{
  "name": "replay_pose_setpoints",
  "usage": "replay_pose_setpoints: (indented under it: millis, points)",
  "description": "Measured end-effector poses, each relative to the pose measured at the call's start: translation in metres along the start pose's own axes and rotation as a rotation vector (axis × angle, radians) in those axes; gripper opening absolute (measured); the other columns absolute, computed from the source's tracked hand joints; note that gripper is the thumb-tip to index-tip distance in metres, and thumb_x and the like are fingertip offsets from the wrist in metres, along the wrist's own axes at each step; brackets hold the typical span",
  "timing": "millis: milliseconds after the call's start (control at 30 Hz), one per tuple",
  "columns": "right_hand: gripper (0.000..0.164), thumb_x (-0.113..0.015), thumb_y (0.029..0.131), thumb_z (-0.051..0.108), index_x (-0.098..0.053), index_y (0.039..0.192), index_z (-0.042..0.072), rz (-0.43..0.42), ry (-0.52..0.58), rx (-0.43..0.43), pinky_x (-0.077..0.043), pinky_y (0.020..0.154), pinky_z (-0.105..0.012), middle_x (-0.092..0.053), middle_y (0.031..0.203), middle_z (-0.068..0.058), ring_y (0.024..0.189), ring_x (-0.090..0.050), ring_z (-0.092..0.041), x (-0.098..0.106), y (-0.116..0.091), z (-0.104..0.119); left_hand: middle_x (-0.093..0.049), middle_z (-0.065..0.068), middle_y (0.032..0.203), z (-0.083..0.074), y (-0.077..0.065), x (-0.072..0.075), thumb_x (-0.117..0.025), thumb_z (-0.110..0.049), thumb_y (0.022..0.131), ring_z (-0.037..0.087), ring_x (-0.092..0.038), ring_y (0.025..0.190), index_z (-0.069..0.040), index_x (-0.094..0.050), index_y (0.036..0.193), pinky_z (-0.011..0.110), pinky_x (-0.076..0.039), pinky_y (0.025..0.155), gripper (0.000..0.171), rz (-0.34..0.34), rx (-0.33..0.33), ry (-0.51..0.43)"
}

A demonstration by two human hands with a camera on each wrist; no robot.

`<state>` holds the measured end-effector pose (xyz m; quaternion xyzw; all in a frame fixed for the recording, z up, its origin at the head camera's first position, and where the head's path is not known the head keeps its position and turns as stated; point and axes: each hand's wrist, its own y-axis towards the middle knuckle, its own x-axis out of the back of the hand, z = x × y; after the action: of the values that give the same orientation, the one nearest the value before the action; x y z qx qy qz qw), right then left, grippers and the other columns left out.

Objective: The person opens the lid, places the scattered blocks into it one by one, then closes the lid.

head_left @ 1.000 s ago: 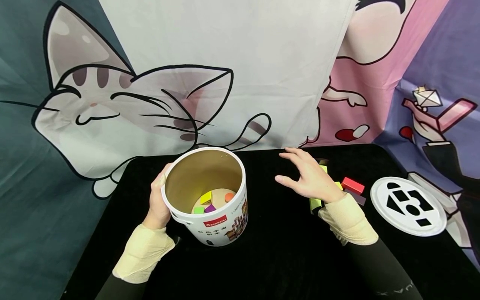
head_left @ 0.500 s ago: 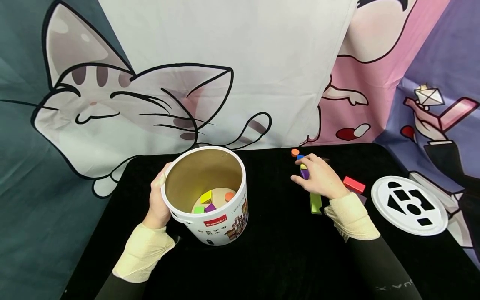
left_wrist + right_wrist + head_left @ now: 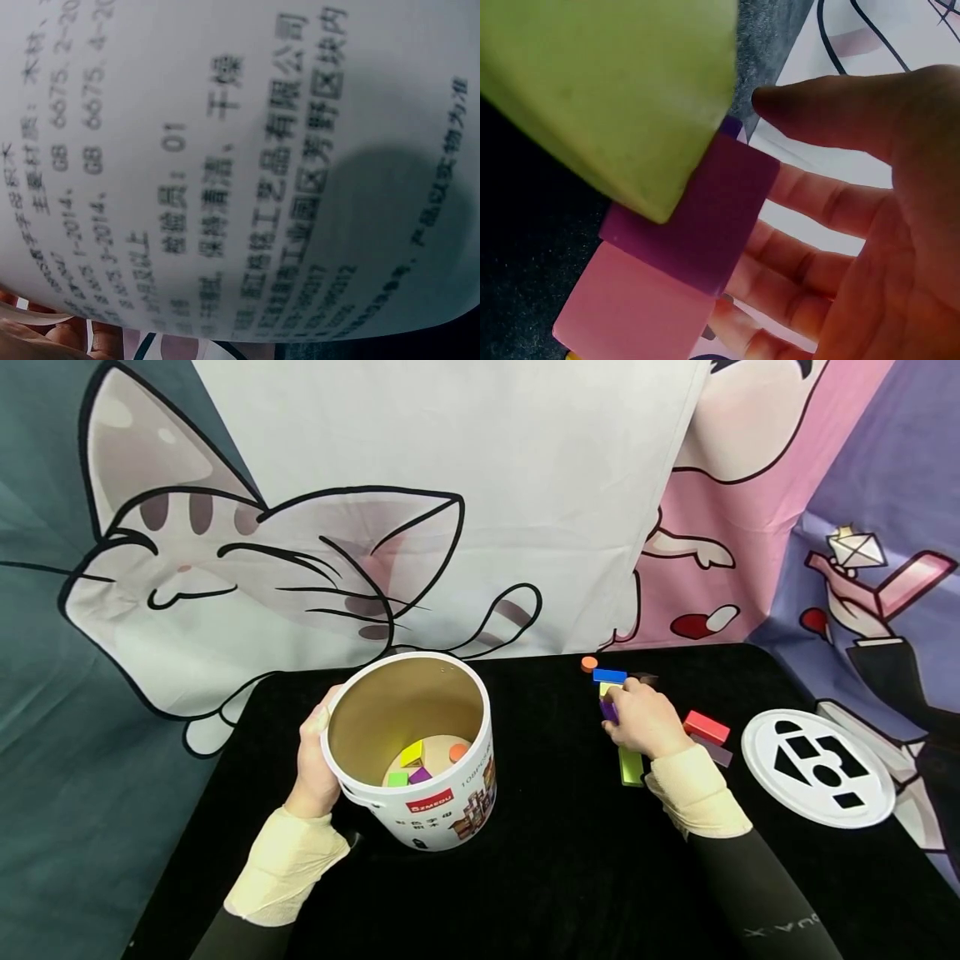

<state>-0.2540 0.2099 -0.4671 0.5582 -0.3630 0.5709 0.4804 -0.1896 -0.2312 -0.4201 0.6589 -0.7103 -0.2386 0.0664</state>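
Right hand (image 3: 643, 720) at the purple block (image 3: 609, 711), fingers (image 3: 829, 202) relaxed, thumb apart; left hand (image 3: 313, 766) curled around the bucket (image 3: 442, 817).

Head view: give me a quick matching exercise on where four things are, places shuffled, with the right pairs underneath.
Things
1. blue block
2. left hand
3. red block
4. white lid

Places
A. between the right hand and the lid
B. on the side of the bucket
C. rightmost of the four
D. next to the orange disc outside the bucket

Pairs: 1-D, 2-B, 3-A, 4-C
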Motion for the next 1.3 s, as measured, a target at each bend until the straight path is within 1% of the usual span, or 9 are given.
replay_pose_setpoints:
  millis: [233, 367, 567, 667, 767, 933, 1133, 1300]
  points:
    - [0.037, -0.075, 0.077, 0.032, -0.065, 0.098, 0.003, -0.002, -0.025, 0.007, -0.049, 0.072, -0.055, -0.059, 0.092, -0.015, 0.085, -0.060, -0.036, -0.001, 0.000, 0.001, -0.061, 0.008, 0.122, -0.002, 0.000, 0.000, -0.033, -0.032, 0.102, 0.026, -0.050, 0.116, -0.001, -0.059, 0.128, 0.038, -0.037, 0.102, 0.049, 0.025, -0.020, 0.007]
    - [0.034, -0.075, 0.078, 0.032, -0.064, 0.095, 0.005, -0.010, -0.031, 0.022, -0.049, 0.072, -0.055, -0.059, 0.090, -0.014, 0.084, -0.060, -0.036, 0.000, 0.001, 0.001, -0.061, 0.008, 0.122, -0.002, 0.000, 0.001, -0.034, -0.034, 0.102, 0.025, -0.051, 0.116, -0.002, -0.059, 0.128, 0.038, -0.037, 0.102, 0.049, 0.027, -0.010, 0.001]
    - [0.028, -0.076, 0.074, 0.022, -0.064, 0.093, 0.006, -0.066, -0.022, 0.050, -0.050, 0.070, -0.054, -0.061, 0.090, -0.014, 0.082, -0.060, -0.037, -0.001, 0.002, -0.001, -0.060, 0.006, 0.123, -0.002, 0.000, 0.002, -0.034, -0.037, 0.102, 0.024, -0.050, 0.116, -0.006, -0.060, 0.128, 0.039, -0.037, 0.101, 0.048, 0.026, 0.008, -0.014]
    - [0.026, -0.075, 0.073, 0.017, -0.064, 0.094, 0.007, -0.077, -0.005, 0.058, -0.050, 0.072, -0.053, -0.062, 0.090, -0.012, 0.082, -0.060, -0.036, -0.005, 0.003, -0.001, -0.060, 0.006, 0.123, -0.001, 0.000, 0.002, -0.033, -0.037, 0.102, 0.024, -0.050, 0.116, -0.006, -0.060, 0.128, 0.039, -0.037, 0.101, 0.048, 0.029, 0.010, -0.013]
    - [0.025, -0.074, 0.073, 0.014, -0.063, 0.095, 0.008, -0.052, 0.034, 0.067, -0.050, 0.074, -0.052, -0.062, 0.091, -0.011, 0.083, -0.061, -0.034, -0.010, 0.004, 0.000, -0.060, 0.006, 0.122, -0.001, -0.001, 0.001, -0.033, -0.037, 0.102, 0.024, -0.051, 0.115, -0.006, -0.060, 0.127, 0.038, -0.037, 0.101, 0.048, 0.024, 0.008, -0.005]
    - [0.029, -0.075, 0.071, 0.011, -0.059, 0.096, 0.010, 0.003, 0.091, 0.100, -0.051, 0.073, -0.049, -0.059, 0.089, -0.008, 0.081, -0.061, -0.030, -0.012, 0.003, 0.007, -0.061, 0.007, 0.121, -0.002, 0.000, 0.000, -0.034, -0.035, 0.102, 0.024, -0.051, 0.115, -0.003, -0.060, 0.127, 0.038, -0.037, 0.101, 0.048, 0.024, -0.002, 0.001]
    - [0.033, -0.078, 0.070, 0.013, -0.057, 0.095, 0.013, 0.061, 0.102, 0.180, -0.051, 0.069, -0.043, -0.056, 0.086, -0.002, 0.078, -0.059, -0.021, -0.011, 0.000, 0.016, -0.060, 0.007, 0.122, 0.000, 0.000, 0.000, -0.033, -0.036, 0.102, 0.025, -0.050, 0.115, -0.005, -0.059, 0.127, 0.039, -0.037, 0.101, 0.048, 0.021, 0.015, -0.002]
    - [0.031, -0.077, 0.071, 0.014, -0.057, 0.094, 0.015, 0.080, 0.097, 0.225, -0.051, 0.068, -0.039, -0.055, 0.087, 0.001, 0.076, -0.057, -0.017, -0.009, -0.001, 0.024, -0.060, 0.006, 0.123, 0.002, -0.002, 0.001, -0.032, -0.037, 0.102, 0.026, -0.050, 0.116, -0.005, -0.058, 0.128, 0.040, -0.037, 0.102, 0.049, 0.019, 0.024, -0.004]
